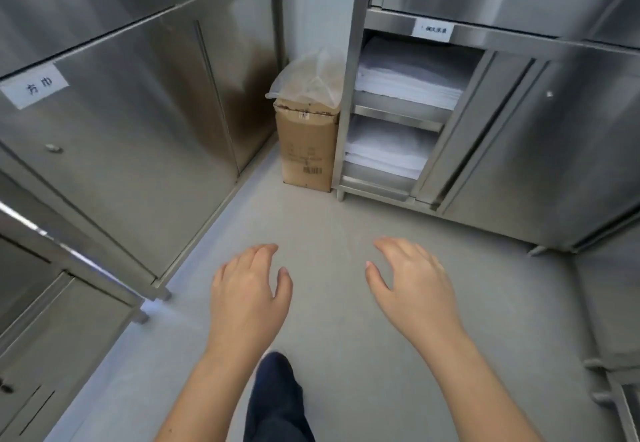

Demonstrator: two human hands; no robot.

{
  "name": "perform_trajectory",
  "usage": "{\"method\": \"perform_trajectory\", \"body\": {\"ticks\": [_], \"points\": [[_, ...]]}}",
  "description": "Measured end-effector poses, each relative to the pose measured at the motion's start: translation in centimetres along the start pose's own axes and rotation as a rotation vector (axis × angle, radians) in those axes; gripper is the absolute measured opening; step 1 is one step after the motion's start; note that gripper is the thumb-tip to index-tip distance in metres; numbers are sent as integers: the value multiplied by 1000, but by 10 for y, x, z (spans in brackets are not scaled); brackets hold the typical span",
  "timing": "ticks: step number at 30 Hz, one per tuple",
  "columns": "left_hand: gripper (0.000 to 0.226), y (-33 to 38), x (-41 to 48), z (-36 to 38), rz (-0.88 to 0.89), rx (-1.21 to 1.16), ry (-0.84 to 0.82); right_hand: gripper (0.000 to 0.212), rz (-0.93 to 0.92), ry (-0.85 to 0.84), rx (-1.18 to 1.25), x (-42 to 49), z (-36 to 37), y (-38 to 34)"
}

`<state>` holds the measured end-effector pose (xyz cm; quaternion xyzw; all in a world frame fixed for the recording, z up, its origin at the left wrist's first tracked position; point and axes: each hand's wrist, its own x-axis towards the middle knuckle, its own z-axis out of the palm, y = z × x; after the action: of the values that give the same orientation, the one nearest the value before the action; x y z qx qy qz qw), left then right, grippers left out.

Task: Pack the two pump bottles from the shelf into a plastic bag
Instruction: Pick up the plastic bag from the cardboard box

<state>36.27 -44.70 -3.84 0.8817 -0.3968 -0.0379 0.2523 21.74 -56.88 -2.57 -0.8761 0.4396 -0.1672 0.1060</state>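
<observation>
My left hand (247,294) and my right hand (412,285) hover side by side over the grey floor, palms down, fingers spread, both holding nothing. No pump bottle is in view. A crumpled clear plastic bag (308,78) lies on top of a tall cardboard box (308,147) in the far corner, well beyond both hands. To the right of the box, an open steel cabinet (349,102) shows two shelves with stacks of folded white cloth (408,78).
Steel cabinets with shut doors line the left wall (138,123) and the right wall (536,150). A lower steel unit (52,303) juts out at the near left. My dark trouser leg (277,396) shows below the hands.
</observation>
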Motion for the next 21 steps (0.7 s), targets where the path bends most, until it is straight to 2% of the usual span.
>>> {"method": "perform_trajectory", "body": {"ticks": [4,9,15,21], "points": [[46,-33,104,-23,-31,3,26,31,-27,4,36,105,22,-53],[40,-46,209,-27,-9,-24,29,36,-51,2,63,207,42,-92],[34,-46,286,13,-18,-76,-71,37,29,-74,40,288,80,-72],[37,-27,403,57,-18,-75,-82,39,71,-122,88,402,113,-36]]}}
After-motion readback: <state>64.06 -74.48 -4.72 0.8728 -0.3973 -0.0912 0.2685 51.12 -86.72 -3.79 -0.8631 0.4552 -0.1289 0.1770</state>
